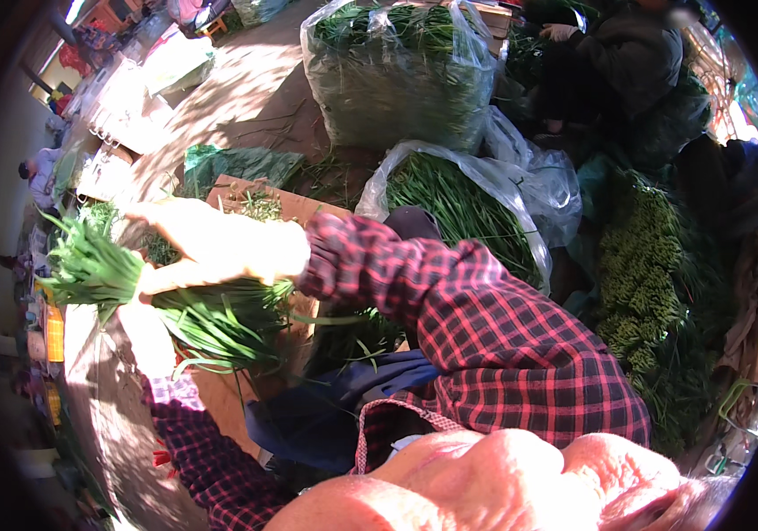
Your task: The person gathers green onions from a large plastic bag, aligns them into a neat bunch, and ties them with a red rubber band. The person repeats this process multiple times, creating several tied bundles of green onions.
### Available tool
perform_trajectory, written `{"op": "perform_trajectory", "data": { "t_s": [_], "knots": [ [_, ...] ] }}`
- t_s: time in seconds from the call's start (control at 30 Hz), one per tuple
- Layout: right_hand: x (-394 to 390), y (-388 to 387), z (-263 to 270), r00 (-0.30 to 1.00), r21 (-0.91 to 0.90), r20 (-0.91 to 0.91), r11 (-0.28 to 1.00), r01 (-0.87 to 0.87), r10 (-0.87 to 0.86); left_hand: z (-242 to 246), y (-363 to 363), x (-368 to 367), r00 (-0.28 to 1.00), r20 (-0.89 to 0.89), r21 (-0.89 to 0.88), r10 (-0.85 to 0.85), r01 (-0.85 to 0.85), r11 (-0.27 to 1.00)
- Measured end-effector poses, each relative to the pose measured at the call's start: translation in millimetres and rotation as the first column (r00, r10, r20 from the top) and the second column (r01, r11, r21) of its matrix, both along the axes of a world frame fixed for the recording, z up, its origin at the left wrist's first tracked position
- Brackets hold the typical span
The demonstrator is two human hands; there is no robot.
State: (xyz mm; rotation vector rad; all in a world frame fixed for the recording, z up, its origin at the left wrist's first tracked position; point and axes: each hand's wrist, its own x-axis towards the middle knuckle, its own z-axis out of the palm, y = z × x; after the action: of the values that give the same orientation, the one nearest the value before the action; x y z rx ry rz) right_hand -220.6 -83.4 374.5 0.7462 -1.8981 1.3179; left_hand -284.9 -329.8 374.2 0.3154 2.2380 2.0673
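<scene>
My left hand (pixel 147 332), coming from the lower plaid sleeve, grips a bunch of long green chive-like leaves (pixel 97 265). One end of the bunch fans out to the left; long leaves (pixel 220 332) trail to the right below my wrists. My right hand (pixel 220 245) reaches over from above, bleached by sunlight. Its thumb touches the bunch near my left hand, and its fingers are spread away from the thumb. Behind the fingers lie darker greens, partly hidden. Beneath is a cardboard sheet (pixel 306 206) with cut scraps (pixel 259 206) on it.
An open clear plastic bag of long green leaves (pixel 458 192) stands beside my right arm. Beyond is a large wrapped bale of greens (pixel 405 86). To the right lies a heap of budded green stalks (pixel 638 265). Another person (pixel 631 60) sits at the upper right.
</scene>
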Motion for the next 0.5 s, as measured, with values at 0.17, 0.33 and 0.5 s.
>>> {"op": "perform_trajectory", "data": {
  "t_s": [0.17, 0.33, 0.5],
  "knots": [
    [121.2, 24.2, -124.1, 0.839, -0.178, 0.491, 0.969, -0.169, 0.236, 38.2, -8.9, -29.0, 0.973, 0.229, 0.168, -0.032, -0.007, 0.986],
    [218.0, 35.5, -214.5, 0.340, -0.040, 0.925, 0.934, -0.356, 0.169, 48.2, -13.1, -36.4, 0.908, 0.364, 0.321, 0.209, -0.333, 0.887],
    [214.1, 47.3, -213.5, 0.416, -0.081, 0.872, 0.915, -0.395, 0.257, 36.7, -5.3, -50.5, 0.983, 0.029, -0.131, 0.181, -0.176, 0.976]
  ]
}}
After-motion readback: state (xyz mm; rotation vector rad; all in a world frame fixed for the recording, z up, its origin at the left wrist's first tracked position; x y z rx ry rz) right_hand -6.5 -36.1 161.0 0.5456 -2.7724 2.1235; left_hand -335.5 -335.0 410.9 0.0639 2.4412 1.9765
